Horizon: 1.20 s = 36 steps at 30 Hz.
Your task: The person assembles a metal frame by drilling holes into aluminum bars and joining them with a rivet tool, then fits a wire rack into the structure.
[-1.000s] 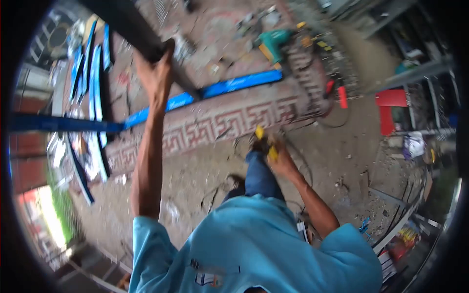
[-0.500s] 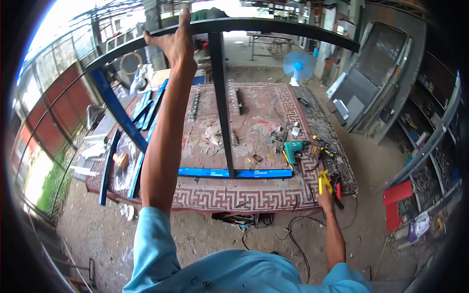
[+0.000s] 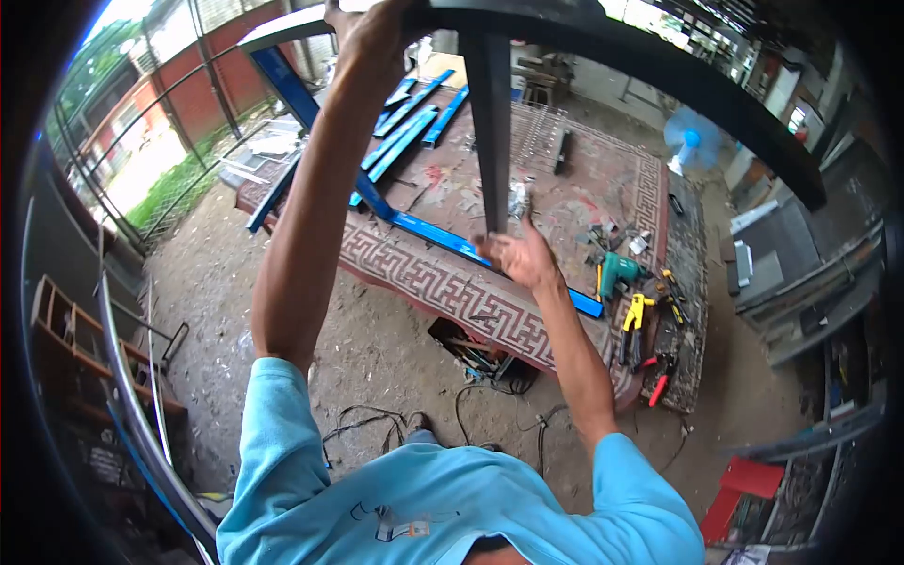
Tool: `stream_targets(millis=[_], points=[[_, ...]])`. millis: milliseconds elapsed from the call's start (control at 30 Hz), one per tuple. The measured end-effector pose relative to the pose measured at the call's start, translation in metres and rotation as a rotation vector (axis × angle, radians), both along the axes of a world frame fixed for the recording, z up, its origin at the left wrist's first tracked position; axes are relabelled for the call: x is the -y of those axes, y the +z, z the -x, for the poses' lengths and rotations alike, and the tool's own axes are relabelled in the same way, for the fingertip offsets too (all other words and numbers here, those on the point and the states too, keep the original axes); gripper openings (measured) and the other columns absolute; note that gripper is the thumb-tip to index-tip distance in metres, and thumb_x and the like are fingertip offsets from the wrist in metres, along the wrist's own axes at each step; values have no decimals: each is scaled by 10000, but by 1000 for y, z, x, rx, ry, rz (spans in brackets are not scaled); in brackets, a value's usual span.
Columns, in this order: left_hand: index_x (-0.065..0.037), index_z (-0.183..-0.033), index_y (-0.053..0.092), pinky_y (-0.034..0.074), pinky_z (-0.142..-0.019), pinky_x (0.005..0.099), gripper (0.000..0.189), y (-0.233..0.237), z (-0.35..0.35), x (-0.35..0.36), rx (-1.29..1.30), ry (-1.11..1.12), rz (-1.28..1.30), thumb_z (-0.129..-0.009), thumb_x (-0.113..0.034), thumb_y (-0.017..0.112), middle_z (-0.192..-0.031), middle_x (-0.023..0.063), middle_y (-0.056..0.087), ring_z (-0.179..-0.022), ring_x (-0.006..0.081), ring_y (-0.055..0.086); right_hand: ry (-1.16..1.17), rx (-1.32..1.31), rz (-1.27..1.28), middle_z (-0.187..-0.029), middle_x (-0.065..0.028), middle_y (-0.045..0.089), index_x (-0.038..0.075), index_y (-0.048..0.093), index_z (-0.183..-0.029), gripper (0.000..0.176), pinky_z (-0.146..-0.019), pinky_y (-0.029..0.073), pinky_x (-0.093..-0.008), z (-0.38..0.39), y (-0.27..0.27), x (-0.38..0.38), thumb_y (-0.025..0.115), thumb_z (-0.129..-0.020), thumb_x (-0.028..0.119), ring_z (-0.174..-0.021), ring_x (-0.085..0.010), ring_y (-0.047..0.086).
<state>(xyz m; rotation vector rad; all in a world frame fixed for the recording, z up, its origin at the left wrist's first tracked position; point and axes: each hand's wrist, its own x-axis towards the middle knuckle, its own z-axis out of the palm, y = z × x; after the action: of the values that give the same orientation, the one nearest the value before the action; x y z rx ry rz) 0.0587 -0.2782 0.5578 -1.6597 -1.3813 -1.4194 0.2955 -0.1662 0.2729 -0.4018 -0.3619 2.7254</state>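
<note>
A dark metal frame (image 3: pixel 486 122) with blue film on some sides stands upright on the table in front of me. My left hand (image 3: pixel 372 33) is wrapped over its top bar, with the fingertips partly cut off by the upper image edge. Low down by the frame's middle post, my right hand (image 3: pixel 525 259) is open, thumb and fingers apart; its fingertips are blurred, beside the post and just above the blue-filmed bottom bar (image 3: pixel 438 233). To the right of that hand lie a yellow-and-black hand riveter (image 3: pixel 636 320) and a green power drill (image 3: pixel 620 271).
A patterned mat (image 3: pixel 433 282) covers the table. Loose blue-filmed bars (image 3: pixel 405 141) lie at its far left. Red-handled pliers (image 3: pixel 662 381) rest near the right edge. Cables (image 3: pixel 372 424) and an open toolbox (image 3: pixel 476 353) sit on the floor. A blue fan (image 3: pixel 692 139) stands behind.
My right hand has let go of the yellow riveter, now lying on the table, and moved left to the middle post. The view has turned, and the frame's top bar appears closer.
</note>
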Motion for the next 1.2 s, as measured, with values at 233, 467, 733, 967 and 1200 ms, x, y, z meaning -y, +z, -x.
stream_targets(millis=[233, 467, 733, 967, 1200], points=[[101, -1387, 50, 515, -891, 410, 749, 11, -52, 111, 898, -818, -228, -849, 53, 568, -1052, 217, 589, -986, 282, 607, 156, -433, -116, -1147, -292, 535, -98, 460, -1225, 560, -859, 540, -453, 36, 56, -56, 500, -933, 378, -1051, -406, 547], [-292, -1469, -123, 442, -971, 452, 1087, -66, -10, 131, 915, -1163, -293, -793, 45, 659, -1348, 195, 321, -1164, 304, 485, -64, -13, -720, -1177, -133, 596, 12, 541, -1205, 420, -937, 458, -460, 32, 170, -79, 603, -880, 271, -1084, -287, 560], [-206, -1480, -108, 464, -909, 489, 1080, -243, 23, 87, 1455, -1148, 466, -792, -104, 720, -1281, 226, 438, -1103, 342, 521, -196, 201, -948, -886, -110, 633, -4, 620, -917, 237, -816, 520, -393, 16, 181, -163, 693, -742, 138, -836, -238, 616], [-101, -1475, -98, 425, -979, 358, 1156, -395, -84, -30, 1097, -523, 507, -702, -34, 759, -1455, 199, 191, -1309, 312, 292, -500, 353, -1373, -807, -56, 607, 36, 574, -900, 319, -705, 523, -331, -8, 167, -138, 693, -604, 32, -723, -190, 605], [-3, -1455, -102, 138, -1143, 322, 1242, -487, -88, -117, 1283, -337, 463, -632, -100, 823, -1520, 228, 68, -1406, 301, 113, -432, 424, -1406, -928, -62, 568, 45, 447, -1137, 631, -712, 518, -302, 18, 93, -144, 714, -575, -60, -796, -169, 596]])
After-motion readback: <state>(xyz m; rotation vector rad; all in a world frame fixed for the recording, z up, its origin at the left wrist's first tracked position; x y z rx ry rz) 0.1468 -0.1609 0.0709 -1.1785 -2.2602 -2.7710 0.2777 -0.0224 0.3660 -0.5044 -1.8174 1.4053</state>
